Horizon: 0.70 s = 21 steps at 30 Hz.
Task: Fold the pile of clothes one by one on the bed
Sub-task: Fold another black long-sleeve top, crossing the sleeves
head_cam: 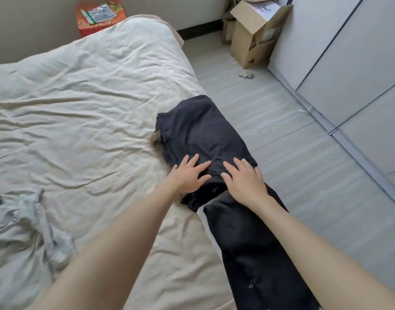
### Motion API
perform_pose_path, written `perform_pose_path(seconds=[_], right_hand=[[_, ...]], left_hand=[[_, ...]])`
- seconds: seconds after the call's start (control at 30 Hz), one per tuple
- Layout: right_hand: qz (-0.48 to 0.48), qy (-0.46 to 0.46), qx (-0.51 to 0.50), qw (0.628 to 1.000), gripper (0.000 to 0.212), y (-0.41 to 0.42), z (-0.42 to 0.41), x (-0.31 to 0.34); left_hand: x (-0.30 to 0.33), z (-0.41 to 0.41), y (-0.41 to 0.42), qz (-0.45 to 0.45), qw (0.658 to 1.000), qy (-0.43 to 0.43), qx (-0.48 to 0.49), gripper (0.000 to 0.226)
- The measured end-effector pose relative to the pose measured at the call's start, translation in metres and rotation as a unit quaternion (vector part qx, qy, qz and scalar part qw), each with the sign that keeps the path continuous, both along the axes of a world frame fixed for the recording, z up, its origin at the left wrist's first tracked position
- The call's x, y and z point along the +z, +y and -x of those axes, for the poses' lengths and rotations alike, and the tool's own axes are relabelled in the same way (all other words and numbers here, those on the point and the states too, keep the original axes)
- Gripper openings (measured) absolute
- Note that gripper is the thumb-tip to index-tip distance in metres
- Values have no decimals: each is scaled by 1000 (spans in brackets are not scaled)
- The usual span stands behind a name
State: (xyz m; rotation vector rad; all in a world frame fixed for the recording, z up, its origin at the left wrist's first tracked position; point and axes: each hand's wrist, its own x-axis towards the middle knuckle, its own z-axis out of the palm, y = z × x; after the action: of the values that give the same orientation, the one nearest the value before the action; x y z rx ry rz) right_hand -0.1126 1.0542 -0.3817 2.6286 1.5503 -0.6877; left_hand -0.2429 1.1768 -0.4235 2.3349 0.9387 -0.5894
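Smoothing dark garment [198, 130] on bed [91, 97], left hand [187, 175] and right hand [245, 182] spread flat; next, probably folding it over.

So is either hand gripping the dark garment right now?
No, both the left hand and right hand lie flat with straight fingers on the dark garment.

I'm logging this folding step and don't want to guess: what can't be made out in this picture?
- Head view: the fur-trimmed thing under the dark garment is mostly covered; its kind is unclear.
- The black trousers run off the bottom edge; their hem is cut off.
- The grey garment is cut by the left edge.
- What lies under the left hand and right hand is hidden.
- The cardboard box contents are too small to read.
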Motion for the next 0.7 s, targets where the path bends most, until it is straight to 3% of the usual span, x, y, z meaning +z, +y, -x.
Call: perform_pose_path(seconds=[0.07, 0.23, 0.43, 0.57, 0.63, 0.7], right_hand=[[80, 24, 26, 996, 50, 3, -1, -7], [143, -16, 88, 986, 52, 9, 8, -8], [109, -43, 72, 991, 56, 6, 33, 11], [-4, -99, 174, 980, 58, -14, 94, 17], [-79, -75, 236, 966, 57, -26, 136, 11], [-101, -31, 273, 956, 55, -39, 180, -4]], left_hand=[[-5, 9, -2, -5, 1000, 0, -3, 56], [-5, 24, -6, -33, 999, 14, -25, 55], [15, 56, -20, -70, 997, -42, -15, 56], [14, 134, -57, -77, 976, -135, 150, 54], [5, 186, -87, -63, 960, -114, 247, 54], [-8, 245, -118, -54, 952, -37, 299, 56]])
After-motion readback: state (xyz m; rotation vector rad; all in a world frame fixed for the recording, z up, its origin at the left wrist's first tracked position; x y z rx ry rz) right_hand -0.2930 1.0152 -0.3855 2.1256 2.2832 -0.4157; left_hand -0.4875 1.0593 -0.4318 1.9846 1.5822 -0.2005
